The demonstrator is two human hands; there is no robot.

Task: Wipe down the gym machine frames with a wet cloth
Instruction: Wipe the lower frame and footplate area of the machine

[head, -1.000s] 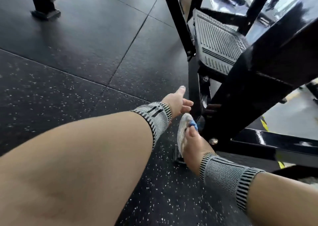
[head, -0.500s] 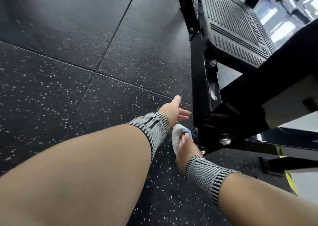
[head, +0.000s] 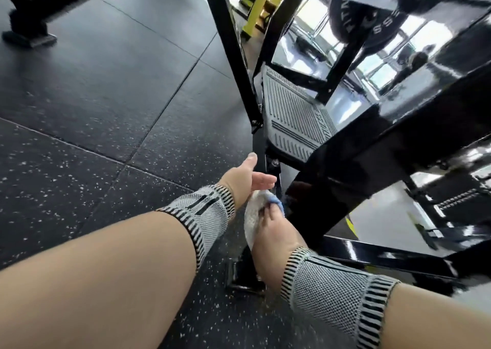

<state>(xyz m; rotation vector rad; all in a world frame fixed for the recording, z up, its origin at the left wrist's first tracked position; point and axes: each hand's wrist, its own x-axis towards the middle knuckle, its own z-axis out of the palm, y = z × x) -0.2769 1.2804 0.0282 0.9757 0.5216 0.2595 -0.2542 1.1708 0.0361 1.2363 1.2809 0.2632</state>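
Floor [head: 93, 104]: dark rubber tiles with white flecks, seams visible; another machine's foot sits at top left.

Machine frame [head: 353, 168]: glossy black beams – one thick diagonal beam runs from lower centre up to the right, thinner struts rise behind it. The paint reflects windows strongly, so wet and dry areas cannot be told apart; no streaks can be read. A weight plate [head: 372, 16] hangs at the top, blurred.

Footplate [head: 289, 117]: ribbed grey, bolted between the struts. No sign of whether it has been wiped.

Right hand [head: 271, 232]: fingers curled round the cloth [head: 253, 216], pressing it against the lower end of the upright post just beside the diagonal beam. The cloth is pale grey-white with a blue edge at the fingertips.

Left hand [head: 245, 178]: holds nothing – fingers straight and relaxed, thumb up, close to the post above the cloth; contact cannot be confirmed.

Judgement: wiping is under way at the base of this machine. Upper beams, struts and footplate likely remain, plus other machines.
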